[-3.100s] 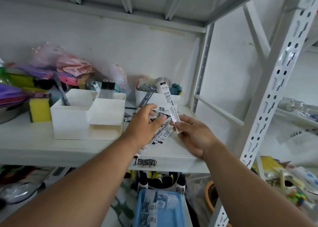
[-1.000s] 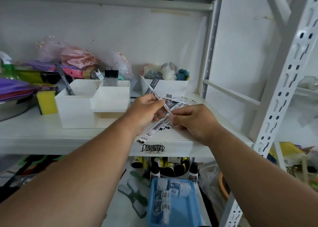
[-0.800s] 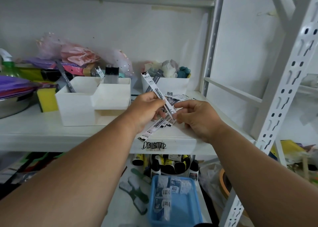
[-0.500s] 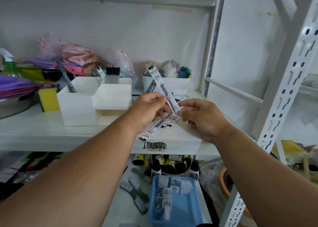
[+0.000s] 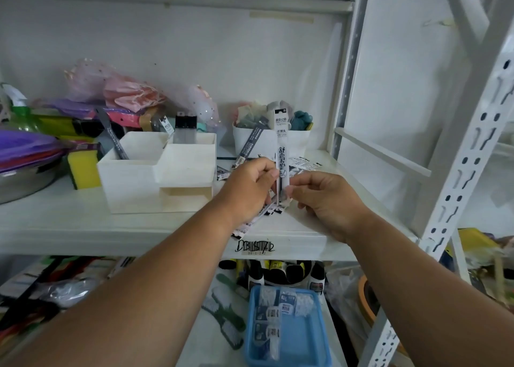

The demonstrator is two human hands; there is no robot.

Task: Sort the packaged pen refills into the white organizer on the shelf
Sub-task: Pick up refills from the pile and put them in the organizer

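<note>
A long white packaged pen refill (image 5: 281, 147) stands upright between my hands, above the shelf (image 5: 83, 227). My right hand (image 5: 322, 202) pinches its lower end and my left hand (image 5: 250, 188) pinches it just above. Under my hands lies a loose pile of refill packs (image 5: 264, 213), some reaching the shelf's front edge. The white organizer (image 5: 139, 183) sits to the left. A grey refill pack (image 5: 112, 135) leans in its back left compartment and other packs (image 5: 185, 129) stand in the back right one.
A white bin (image 5: 267, 141) of small items stands behind my hands. A yellow sponge (image 5: 83, 169), a metal bowl (image 5: 22, 183) and purple and pink clutter fill the left. A perforated upright (image 5: 456, 172) rises at the right. Below lies a blue tray (image 5: 300, 339).
The refill was pulled out of the pile, lifted and turned from a left tilt to upright. My left hand now pinches it too.
</note>
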